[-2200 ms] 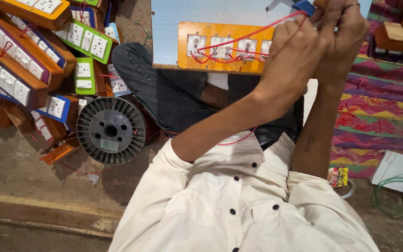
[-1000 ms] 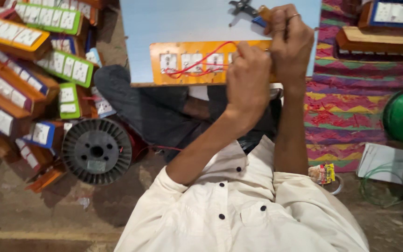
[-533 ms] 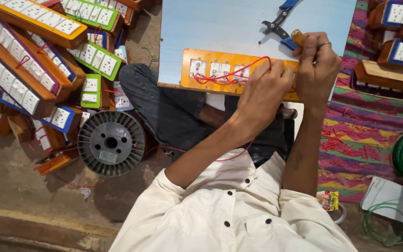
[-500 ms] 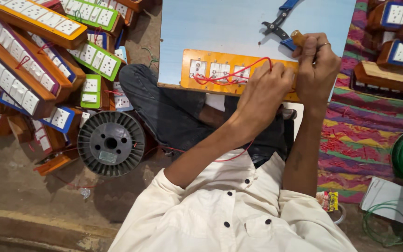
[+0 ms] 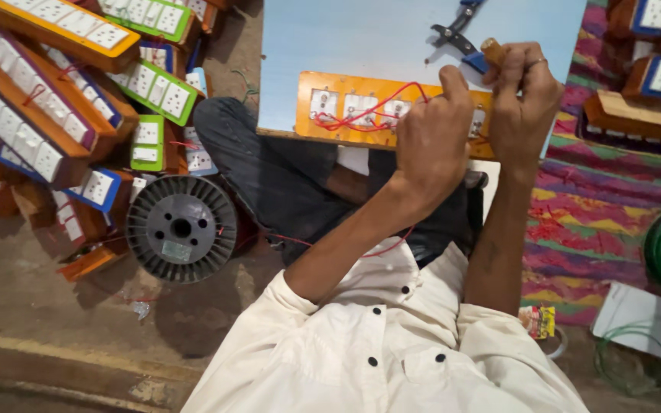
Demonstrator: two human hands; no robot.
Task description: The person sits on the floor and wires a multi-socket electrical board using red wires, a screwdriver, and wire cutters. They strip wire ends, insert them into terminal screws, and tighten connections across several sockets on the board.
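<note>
1. Step in hand, as I judge it: wiring the orange socket board (image 5: 361,115), which lies on the pale blue worktop (image 5: 361,38) in the upper middle of the frame.
2. The left hand (image 5: 431,138) has its fingers pinched on the red wire (image 5: 361,115) over the board.
3. The right hand (image 5: 525,99) has its fingers curled around a wooden-handled tool (image 5: 491,50).
4. The next move likely calls for seating the wire end at a terminal, held steady.

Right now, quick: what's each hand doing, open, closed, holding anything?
Left hand: closed, pinching the red wire at the orange switch board.
Right hand: closed around a wooden-handled tool.
</note>
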